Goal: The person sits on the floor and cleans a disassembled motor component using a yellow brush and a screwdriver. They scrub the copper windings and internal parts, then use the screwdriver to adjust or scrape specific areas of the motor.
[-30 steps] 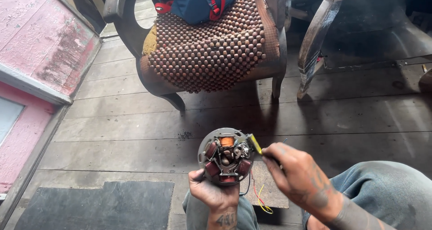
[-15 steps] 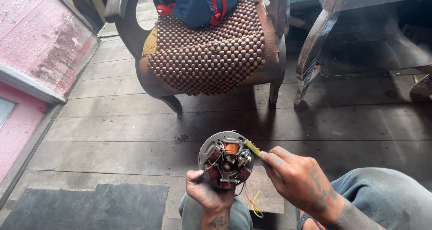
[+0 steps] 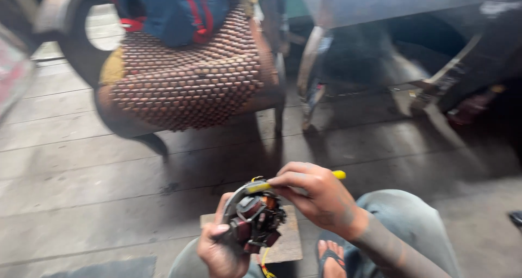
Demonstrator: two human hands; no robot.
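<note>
My left hand (image 3: 218, 247) grips a round metal stator plate (image 3: 251, 215) with copper-wound coils, tilted so its coil side faces right. Yellow wires (image 3: 265, 261) hang from its underside. My right hand (image 3: 318, 197) pinches a thin yellow-handled tool (image 3: 337, 175) and holds its tip against the plate's upper rim. Both hands are low in the view, above my knees in grey trousers (image 3: 413, 223). The picture is blurred by motion.
A small wooden block (image 3: 288, 240) lies on the plank floor (image 3: 109, 191) under the hands. Beyond stands a chair with a beaded seat cover (image 3: 190, 77) carrying a blue and red bag (image 3: 174, 9). Furniture legs (image 3: 310, 66) stand at the right. My sandalled foot (image 3: 329, 256) is below.
The view has swung to the right and closer, with blur. My left hand tilted the stator plate over to the side, and my right hand moved on top of its rim with the yellow tool.
</note>
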